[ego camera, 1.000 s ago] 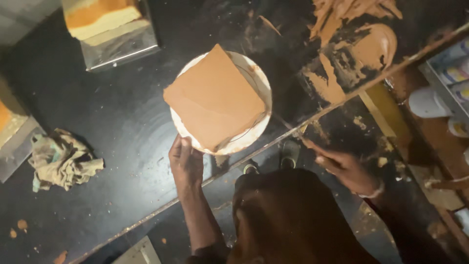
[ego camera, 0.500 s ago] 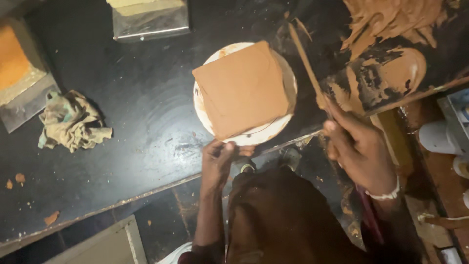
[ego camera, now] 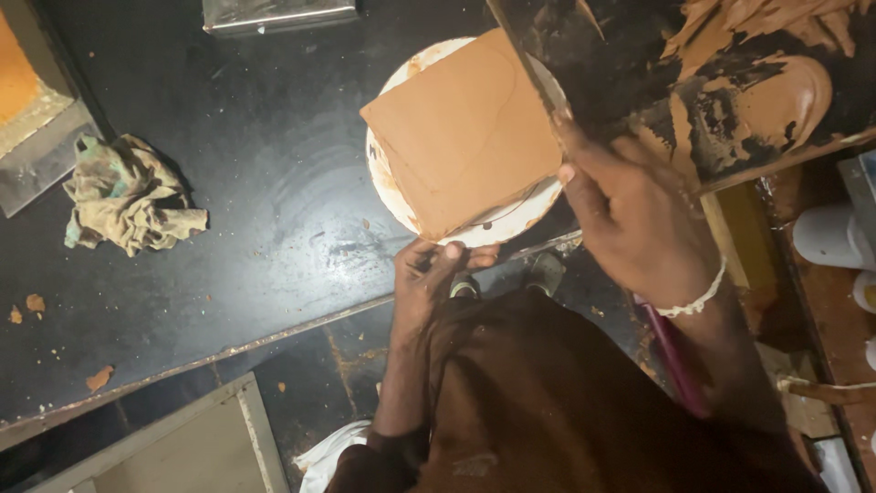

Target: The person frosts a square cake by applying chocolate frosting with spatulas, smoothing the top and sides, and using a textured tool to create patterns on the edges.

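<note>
A square cake coated in smooth brown icing (ego camera: 461, 132) sits on a round white turntable (ego camera: 388, 178) on the black worktop. My left hand (ego camera: 429, 274) grips the near rim of the turntable. My right hand (ego camera: 630, 215) holds the handle of a long palette knife (ego camera: 525, 59), whose blade lies along the cake's right side and runs off the top of the view. A white bracelet is on my right wrist.
Brown icing is smeared over the worktop at the upper right (ego camera: 776, 82). A crumpled stained cloth (ego camera: 128, 196) lies at the left. A tray with an orange slab (ego camera: 27, 100) is at the far left, a metal tin (ego camera: 274, 14) at the top, and white cups (ego camera: 826, 237) at the right.
My right hand has come up from beside the counter edge to the cake's right side, bringing the palette knife against it. My left hand stays on the turntable rim.
</note>
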